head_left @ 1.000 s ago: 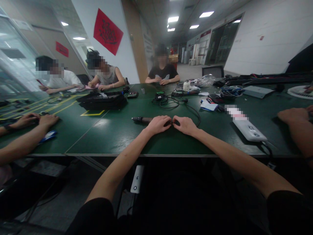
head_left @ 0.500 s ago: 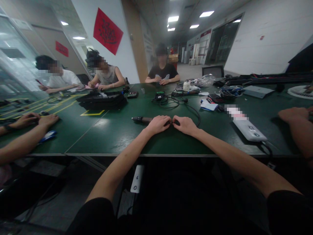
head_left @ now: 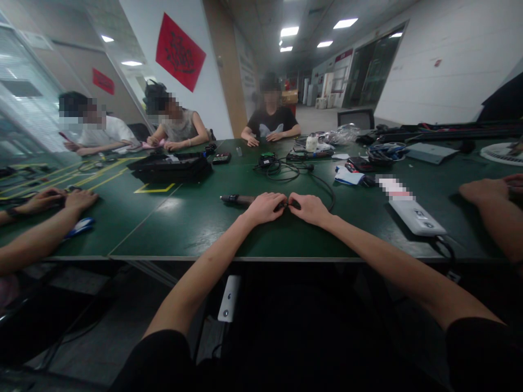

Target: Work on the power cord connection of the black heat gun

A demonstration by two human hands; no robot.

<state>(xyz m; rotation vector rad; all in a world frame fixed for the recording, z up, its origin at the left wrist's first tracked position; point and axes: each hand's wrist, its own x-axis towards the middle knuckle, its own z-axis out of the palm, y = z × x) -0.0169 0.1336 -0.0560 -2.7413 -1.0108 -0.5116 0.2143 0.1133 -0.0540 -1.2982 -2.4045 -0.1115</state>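
An electric screwdriver [head_left: 240, 200] lies on its side on the green table [head_left: 196, 234], its tip pointing left. My left hand [head_left: 266, 208] is wrapped round its rear end. Close by on the right, my right hand [head_left: 309, 208] pinches a black cable plug [head_left: 295, 204] that meets or nearly meets that end; the fingers hide the exact contact. From behind my right hand a dark cable [head_left: 332, 196] curves away toward a coil farther back.
A black tray [head_left: 171, 167] stands left of centre. Ahead lies a cable coil [head_left: 281, 170], with a blue-and-white cloth [head_left: 349, 175] to its right. Nearer right is a white power bank [head_left: 417, 215]. Co-workers' arms rest at both sides, and people sit opposite.
My hands keep almost the same position at the screwdriver's rear end. Across the table, a person's hands have moved apart; the co-worker's hand at right has shifted slightly left.
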